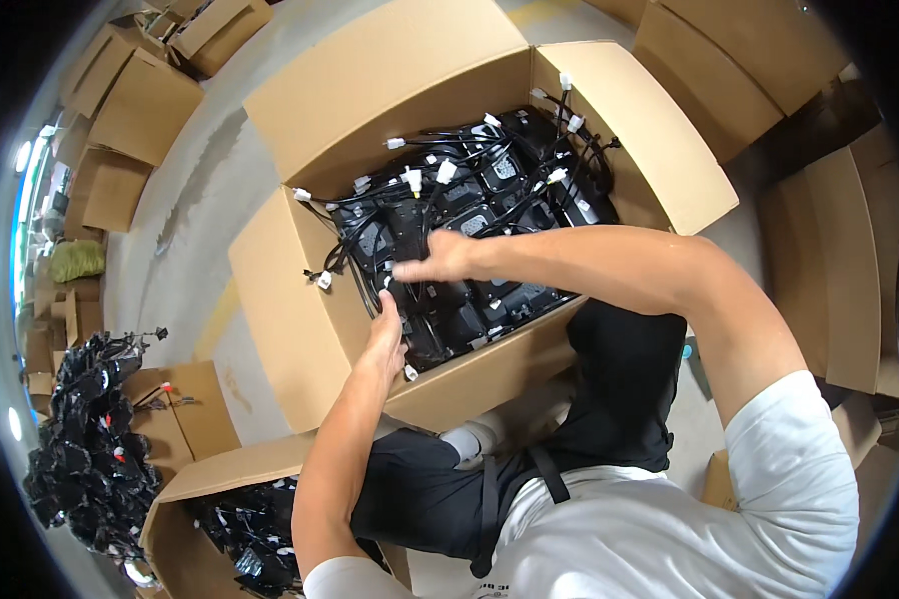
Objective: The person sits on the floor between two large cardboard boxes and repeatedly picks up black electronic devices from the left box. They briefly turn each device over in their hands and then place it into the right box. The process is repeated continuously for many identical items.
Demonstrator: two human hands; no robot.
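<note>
A large open cardboard box (pixel 489 374) stands before me, packed with black plastic parts (pixel 459 319) whose black cables end in white connectors (pixel 414 180). Inside it, at the left edge of the parts, is my left hand (pixel 388 334), its visible fingers apart; some fingers are partly hidden. My right hand (pixel 448 258) reaches in from the right, just above the parts and close to the left hand. Its fingers point left, stretched out and slightly blurred. I see nothing gripped in either hand. Whether the fingertips touch the cables, I cannot tell.
A second open carton (pixel 185 534) with similar black parts stands at the lower left. Beside it rises a heap of black cabled parts (pixel 95 449). More cardboard boxes (pixel 135 105) line the far left, and others (pixel 819 260) stand on the right. The flaps (pixel 634 125) of my box are folded outward.
</note>
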